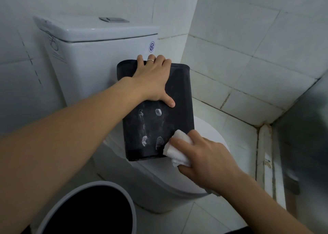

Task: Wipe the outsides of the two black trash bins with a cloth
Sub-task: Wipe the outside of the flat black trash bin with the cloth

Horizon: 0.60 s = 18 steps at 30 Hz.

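Observation:
A black rectangular trash bin [179, 109] stands on the closed toilet lid, its near face marked with whitish smears. My left hand [152, 79] grips the bin's top edge, fingers over the rim and thumb on the near face. My right hand [200, 157] holds a folded white cloth [177, 150] and presses it on the bin's lower right corner. A second, round bin [92, 210] with a grey rim and black inside stands on the floor at the lower left.
The white toilet [159, 182] with its cistern [99, 56] fills the middle. White tiled walls [248, 47] close in behind and to the right. A dark glass panel [305, 136] and a raised sill lie at the right. Pale floor tiles [204, 219] show below.

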Motion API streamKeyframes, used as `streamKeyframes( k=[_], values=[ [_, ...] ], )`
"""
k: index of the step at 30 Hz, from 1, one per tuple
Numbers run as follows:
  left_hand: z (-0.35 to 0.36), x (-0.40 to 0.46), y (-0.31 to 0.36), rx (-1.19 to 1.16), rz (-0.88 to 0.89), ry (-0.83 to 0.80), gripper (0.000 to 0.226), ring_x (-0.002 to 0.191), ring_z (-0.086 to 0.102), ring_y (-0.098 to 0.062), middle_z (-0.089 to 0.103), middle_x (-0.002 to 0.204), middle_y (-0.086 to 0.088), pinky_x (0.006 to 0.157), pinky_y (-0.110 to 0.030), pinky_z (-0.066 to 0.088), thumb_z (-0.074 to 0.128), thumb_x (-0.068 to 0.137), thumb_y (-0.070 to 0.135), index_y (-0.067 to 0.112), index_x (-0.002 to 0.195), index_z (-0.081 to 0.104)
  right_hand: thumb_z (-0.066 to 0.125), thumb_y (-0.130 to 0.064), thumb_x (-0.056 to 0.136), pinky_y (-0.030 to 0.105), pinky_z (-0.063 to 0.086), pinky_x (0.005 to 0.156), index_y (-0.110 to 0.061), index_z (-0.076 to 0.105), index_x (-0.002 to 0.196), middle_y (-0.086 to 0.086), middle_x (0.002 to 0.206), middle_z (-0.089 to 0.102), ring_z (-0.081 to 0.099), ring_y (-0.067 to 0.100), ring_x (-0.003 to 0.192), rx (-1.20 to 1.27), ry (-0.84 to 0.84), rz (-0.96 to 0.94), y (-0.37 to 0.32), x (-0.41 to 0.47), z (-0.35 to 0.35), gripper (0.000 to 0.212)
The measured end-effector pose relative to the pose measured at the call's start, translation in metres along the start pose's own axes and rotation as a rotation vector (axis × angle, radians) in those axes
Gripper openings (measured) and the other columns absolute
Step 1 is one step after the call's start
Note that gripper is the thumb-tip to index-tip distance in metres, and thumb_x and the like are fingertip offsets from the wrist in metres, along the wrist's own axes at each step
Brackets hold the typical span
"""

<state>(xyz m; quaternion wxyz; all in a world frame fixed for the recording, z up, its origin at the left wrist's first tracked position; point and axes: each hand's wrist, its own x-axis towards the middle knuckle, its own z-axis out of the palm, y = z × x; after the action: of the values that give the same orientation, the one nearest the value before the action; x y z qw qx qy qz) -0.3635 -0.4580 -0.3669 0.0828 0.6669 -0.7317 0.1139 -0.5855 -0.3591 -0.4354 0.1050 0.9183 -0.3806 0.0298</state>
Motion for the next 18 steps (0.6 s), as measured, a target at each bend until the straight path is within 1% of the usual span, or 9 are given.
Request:
streamKeyframes(
  k=[3, 5, 8, 10, 12, 14, 15, 18],
  values=[
    [0.000, 0.000, 0.000, 0.004, 0.004, 0.007, 0.125, 0.133, 0.032, -0.035, 0.036, 0.142, -0.008, 0.112, -0.059, 0.018, 0.073, 0.048, 0.082, 0.011, 0.141, 0.031, 0.045, -0.055, 0.080, 0.029, 0.043, 0.048, -0.043, 0.043, 0.126, -0.006, 0.094, 0.046, 0.047, 0.014, 0.062, 0.001, -0.005, 0.074, 0.012, 0.002, -0.001, 0.047],
    [0.001, -0.001, 0.000, 0.005, 0.001, 0.009, 0.125, 0.133, 0.032, -0.035, 0.036, 0.142, -0.008, 0.113, -0.059, 0.018, 0.073, 0.047, 0.083, 0.011, 0.140, 0.032, 0.041, -0.057, 0.083, 0.029, 0.044, 0.050, -0.045, 0.038, 0.128, -0.006, 0.095, 0.045, 0.047, 0.014, 0.063, 0.003, 0.001, 0.161, 0.021, 0.004, -0.004, 0.047],
    [0.000, -0.001, 0.000, 0.000, 0.000, 0.006, 0.124, 0.132, 0.032, -0.035, 0.036, 0.141, -0.008, 0.112, -0.059, 0.018, 0.073, 0.047, 0.083, 0.011, 0.140, 0.032, 0.045, -0.054, 0.087, 0.024, 0.029, 0.049, -0.045, 0.037, 0.128, -0.008, 0.093, 0.037, 0.039, 0.014, 0.063, -0.024, 0.031, 0.235, 0.031, 0.005, -0.006, 0.043],
    [-0.001, -0.002, 0.002, 0.000, 0.005, 0.004, 0.123, 0.131, 0.033, -0.035, 0.037, 0.140, -0.008, 0.112, -0.058, 0.019, 0.074, 0.048, 0.082, 0.011, 0.139, 0.032, 0.045, -0.054, 0.084, 0.023, 0.026, 0.048, -0.043, 0.042, 0.127, -0.006, 0.092, 0.040, 0.036, 0.014, 0.060, -0.049, 0.029, 0.212, 0.026, 0.005, -0.007, 0.044],
    [-0.002, -0.002, 0.002, 0.000, 0.004, 0.003, 0.121, 0.130, 0.034, -0.034, 0.038, 0.138, -0.008, 0.111, -0.057, 0.020, 0.074, 0.048, 0.082, 0.011, 0.138, 0.034, 0.043, -0.055, 0.078, 0.026, 0.030, 0.046, -0.041, 0.047, 0.123, -0.005, 0.090, 0.046, 0.040, 0.015, 0.057, -0.040, 0.006, 0.148, 0.011, 0.004, -0.008, 0.047],
    [-0.003, -0.002, 0.001, -0.004, 0.002, 0.000, 0.120, 0.130, 0.034, -0.034, 0.038, 0.137, -0.008, 0.110, -0.057, 0.021, 0.074, 0.048, 0.082, 0.011, 0.137, 0.034, 0.045, -0.055, 0.078, 0.028, 0.038, 0.045, -0.041, 0.045, 0.123, -0.006, 0.092, 0.045, 0.048, 0.015, 0.059, -0.022, -0.036, 0.075, -0.003, 0.005, -0.004, 0.047],
    [-0.003, -0.002, 0.001, -0.005, 0.003, -0.002, 0.120, 0.130, 0.034, -0.034, 0.038, 0.137, -0.008, 0.110, -0.057, 0.021, 0.074, 0.048, 0.082, 0.011, 0.137, 0.034, 0.044, -0.055, 0.079, 0.028, 0.041, 0.047, -0.043, 0.044, 0.124, -0.007, 0.093, 0.044, 0.049, 0.015, 0.061, -0.006, -0.046, 0.068, -0.006, 0.005, -0.004, 0.046],
    [-0.003, -0.002, 0.002, -0.002, 0.003, -0.003, 0.121, 0.131, 0.033, -0.034, 0.038, 0.139, -0.007, 0.111, -0.057, 0.020, 0.074, 0.048, 0.082, 0.011, 0.138, 0.034, 0.038, -0.056, 0.079, 0.028, 0.041, 0.050, -0.045, 0.044, 0.123, -0.009, 0.092, 0.045, 0.050, 0.015, 0.063, 0.073, -0.005, 0.138, 0.000, 0.008, -0.007, 0.046]
  ],
)
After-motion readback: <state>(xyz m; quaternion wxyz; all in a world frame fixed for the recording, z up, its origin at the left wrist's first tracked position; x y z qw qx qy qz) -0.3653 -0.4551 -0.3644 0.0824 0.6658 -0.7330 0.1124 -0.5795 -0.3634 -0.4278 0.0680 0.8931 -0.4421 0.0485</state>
